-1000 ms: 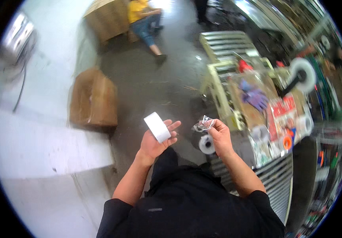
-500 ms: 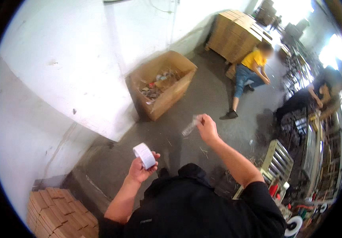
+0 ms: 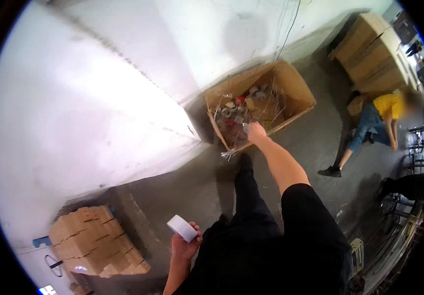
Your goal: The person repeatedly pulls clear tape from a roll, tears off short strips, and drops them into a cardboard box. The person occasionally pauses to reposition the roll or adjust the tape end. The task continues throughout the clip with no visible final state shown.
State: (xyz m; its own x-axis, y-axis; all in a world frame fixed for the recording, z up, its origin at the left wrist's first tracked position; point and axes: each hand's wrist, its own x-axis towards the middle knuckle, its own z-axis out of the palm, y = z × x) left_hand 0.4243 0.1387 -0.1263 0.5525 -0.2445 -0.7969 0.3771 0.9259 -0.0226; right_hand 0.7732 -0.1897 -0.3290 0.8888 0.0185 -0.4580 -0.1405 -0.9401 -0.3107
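White roll (image 3: pixel 182 228) sits in my left hand (image 3: pixel 185 246), low and left of centre, out in front of my dark trousers (image 3: pixel 254 201) and above the grey floor (image 3: pixel 158 216); its smooth outer face is turned up toward me, and my fingers are curled about its right end, with the left end standing free of them; whether my thumb reaches inside the core I cannot tell. I judge it light enough for one hand, firm across its width and hard to crush, though the edges could dent in a fall; that smooth face may slide a little under dry fingers, so I would take hold across the width, a finger and thumb on the two rims, or hook the core if it is open.

My right hand (image 3: pixel 256 132) reaches over the near edge of the open cardboard box (image 3: pixel 298 110), fingertips pressed together on a small clear scrap (image 3: pixel 245 128); that piece looks like thin film, next to weightless, limp and likely to cling to skin; a corner pinch suits it best; beneath it lies mixed litter (image 3: pixel 241 100), the scrap being held above that.
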